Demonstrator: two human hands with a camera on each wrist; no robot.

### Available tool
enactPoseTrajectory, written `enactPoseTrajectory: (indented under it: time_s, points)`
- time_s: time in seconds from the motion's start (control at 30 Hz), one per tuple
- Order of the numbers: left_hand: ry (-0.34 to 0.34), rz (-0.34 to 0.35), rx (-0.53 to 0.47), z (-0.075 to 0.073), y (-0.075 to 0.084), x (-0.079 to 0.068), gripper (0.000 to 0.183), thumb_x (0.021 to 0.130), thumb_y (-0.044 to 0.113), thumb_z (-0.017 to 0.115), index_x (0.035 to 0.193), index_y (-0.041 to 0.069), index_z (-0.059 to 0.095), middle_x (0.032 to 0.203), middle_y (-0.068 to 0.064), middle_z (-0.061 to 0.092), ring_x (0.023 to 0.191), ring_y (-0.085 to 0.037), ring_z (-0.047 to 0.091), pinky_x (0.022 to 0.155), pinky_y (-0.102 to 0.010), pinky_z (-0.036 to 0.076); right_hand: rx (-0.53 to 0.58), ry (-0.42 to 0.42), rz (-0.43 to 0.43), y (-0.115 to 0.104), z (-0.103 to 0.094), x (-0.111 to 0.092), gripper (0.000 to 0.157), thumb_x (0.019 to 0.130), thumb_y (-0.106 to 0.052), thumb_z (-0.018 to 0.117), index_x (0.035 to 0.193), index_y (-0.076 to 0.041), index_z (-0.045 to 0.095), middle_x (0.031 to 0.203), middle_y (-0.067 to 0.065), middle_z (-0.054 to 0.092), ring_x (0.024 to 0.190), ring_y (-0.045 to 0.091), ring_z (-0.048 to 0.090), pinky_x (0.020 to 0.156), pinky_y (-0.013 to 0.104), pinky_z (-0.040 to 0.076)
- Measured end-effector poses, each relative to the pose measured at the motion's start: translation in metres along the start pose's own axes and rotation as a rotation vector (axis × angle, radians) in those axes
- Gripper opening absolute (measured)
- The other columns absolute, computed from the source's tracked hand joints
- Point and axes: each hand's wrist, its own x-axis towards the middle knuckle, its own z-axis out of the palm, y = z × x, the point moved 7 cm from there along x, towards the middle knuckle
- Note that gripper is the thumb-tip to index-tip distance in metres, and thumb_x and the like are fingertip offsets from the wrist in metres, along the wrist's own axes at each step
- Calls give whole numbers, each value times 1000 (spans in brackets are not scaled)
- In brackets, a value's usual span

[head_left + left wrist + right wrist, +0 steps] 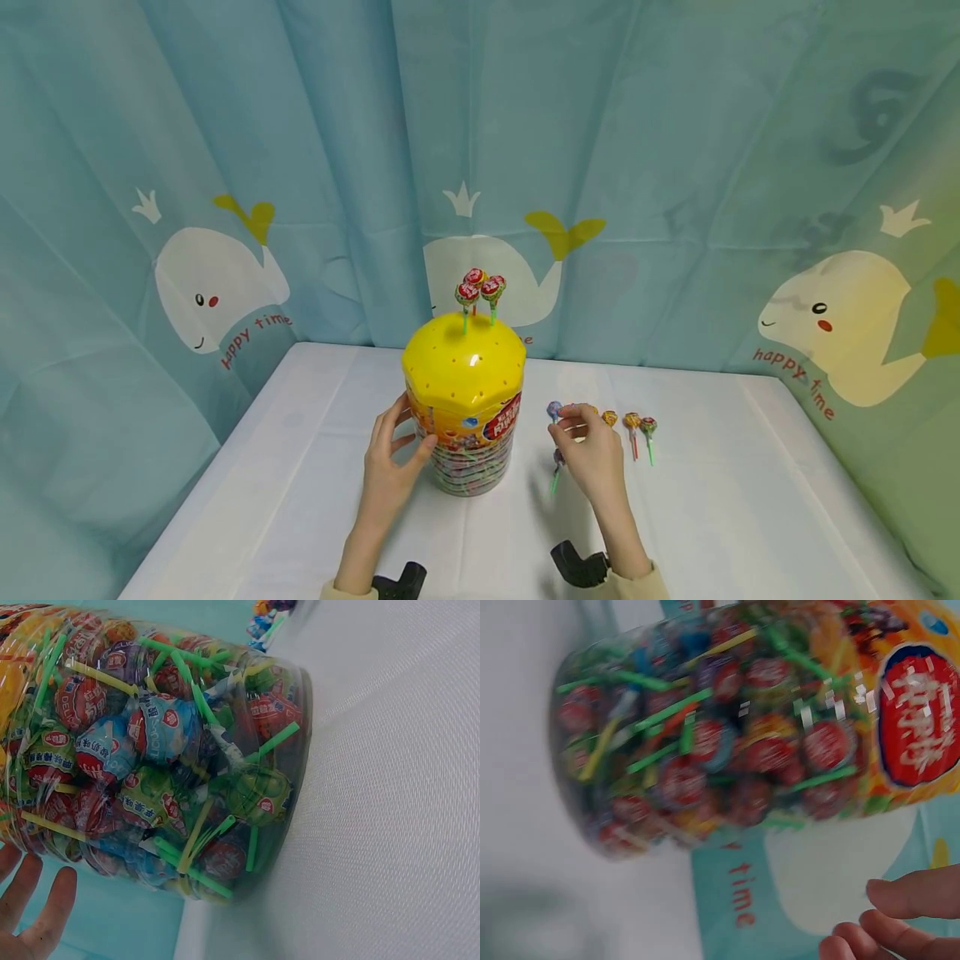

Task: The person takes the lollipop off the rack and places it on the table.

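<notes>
A clear plastic jar [472,471] full of wrapped lollipops stands on the table under a yellow lid [457,358] dotted with small holes. Three lollipops [467,293] with red-topped wrappers stick upright from the lid's far part. My left hand [392,467] holds the jar's left side, fingers around the side and thumb at the front. To the right of the jar, my right hand [596,454] pinches a blue-purple lollipop [554,409], head up. In the right wrist view only the fingers [907,896] show, near the jar. A dark purple lollipop [558,457] with a green stick lies below that hand.
Several lollipops [632,420] lie in a row behind and right of my right hand, the hand hiding part of the row. The white table [720,492] ends at a blue-green curtain [645,150] printed with whales. A black wrist mount [581,568] is on each wrist.
</notes>
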Motion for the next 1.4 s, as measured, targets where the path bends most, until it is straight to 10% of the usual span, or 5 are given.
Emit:
enactPoseTrajectory:
  time_s: [0.27,0.97,1.4]
  points:
    - [1,31,-1,2,-23,1,72,82,3,71,146,17,40,137,-6,49,122,-16,49,91,-40,54,97,64,-143,-43,-14,11,16,85,-8,70,100,-5,69,88,11,72,80,24,68,68,21,51]
    - [3,14,22,0,-12,0,71,82,0,70,145,7,39,137,-13,49,120,-19,49,90,-41,54,318,75,-446,-136,-12,40,26,86,-7,70,112,-4,65,96,13,70,88,25,65,78,43,53]
    - [-1,59,-4,2,-24,0,71,84,5,70,146,20,40,136,-5,50,121,-15,50,89,-37,55,253,61,-439,-160,1,53,24,86,-9,67,110,-4,63,95,12,70,86,26,66,81,40,54]
